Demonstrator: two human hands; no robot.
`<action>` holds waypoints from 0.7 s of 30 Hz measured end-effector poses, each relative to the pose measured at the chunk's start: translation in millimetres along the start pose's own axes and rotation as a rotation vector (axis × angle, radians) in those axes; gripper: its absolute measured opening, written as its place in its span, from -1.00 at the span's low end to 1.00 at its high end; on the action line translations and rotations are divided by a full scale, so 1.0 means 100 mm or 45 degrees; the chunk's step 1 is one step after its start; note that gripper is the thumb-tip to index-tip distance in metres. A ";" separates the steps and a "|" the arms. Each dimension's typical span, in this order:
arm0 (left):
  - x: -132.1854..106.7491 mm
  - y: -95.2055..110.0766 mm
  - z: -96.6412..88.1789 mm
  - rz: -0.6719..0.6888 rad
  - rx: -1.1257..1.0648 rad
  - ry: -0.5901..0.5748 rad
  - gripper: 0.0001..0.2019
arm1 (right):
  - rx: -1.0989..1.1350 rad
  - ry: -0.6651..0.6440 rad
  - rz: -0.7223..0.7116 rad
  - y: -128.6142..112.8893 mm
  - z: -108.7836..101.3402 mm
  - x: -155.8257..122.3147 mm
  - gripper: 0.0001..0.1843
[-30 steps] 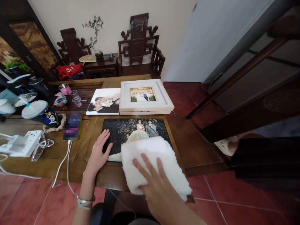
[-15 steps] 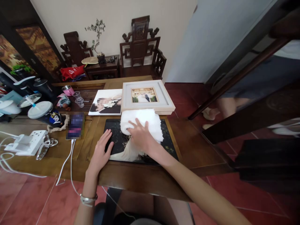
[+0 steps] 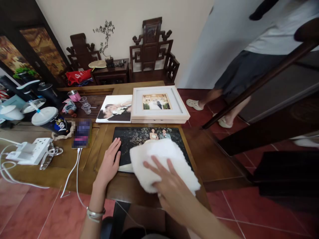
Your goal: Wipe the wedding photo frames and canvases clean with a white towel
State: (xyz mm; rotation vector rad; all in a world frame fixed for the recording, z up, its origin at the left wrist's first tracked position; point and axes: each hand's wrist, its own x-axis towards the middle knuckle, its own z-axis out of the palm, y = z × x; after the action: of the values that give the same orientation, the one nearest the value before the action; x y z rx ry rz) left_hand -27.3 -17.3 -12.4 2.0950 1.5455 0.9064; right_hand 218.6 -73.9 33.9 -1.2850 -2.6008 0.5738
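Note:
A dark wedding photo panel (image 3: 132, 139) lies flat at the table's front edge, showing two people in its upper part. My left hand (image 3: 109, 159) rests on its left edge, fingers stretched out. In my right hand (image 3: 169, 182) is a folded white fluffy towel (image 3: 152, 149), pressed down over the lower right of the panel. The fingers are spread on top of the towel, and its near edge is by my thumb. The towel hides much of the panel and hangs past its front edge.
Behind lie a white-framed picture (image 3: 160, 116) and a smaller photo print (image 3: 114, 109). To the left are a phone (image 3: 81, 133) on a cable, a power strip (image 3: 37, 151), a clear clip (image 3: 51, 154) and a lidded cup (image 3: 45, 116). A person (image 3: 239, 73) stands beyond the right side.
My right hand has drawn the towel toward me and to the right, uncovering the two people in the photo. My left hand stays at the panel's edge. The other person has moved further into view.

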 end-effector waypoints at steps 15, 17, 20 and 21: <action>0.01 0.17 -0.13 -0.010 -0.228 0.271 -0.53 | -0.050 -0.115 -0.334 -0.40 0.06 0.49 -0.66; 0.01 0.14 -0.10 -0.018 -0.160 0.198 -0.53 | 0.046 -0.116 -0.273 -0.35 0.06 0.23 -0.65; 0.00 0.07 -0.04 -0.037 -0.046 0.074 -0.55 | 0.108 0.006 -0.078 -0.17 0.06 0.02 -0.59; 0.00 0.05 -0.03 -0.030 -0.014 0.044 -0.55 | 0.097 0.063 -0.029 -0.09 0.04 0.01 -0.57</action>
State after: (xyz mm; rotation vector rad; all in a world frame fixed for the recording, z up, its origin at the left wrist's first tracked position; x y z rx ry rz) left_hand -25.7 -18.8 -7.3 2.0590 1.5755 0.9450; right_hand 210.2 -79.2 33.8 -1.2294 -2.5249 0.6229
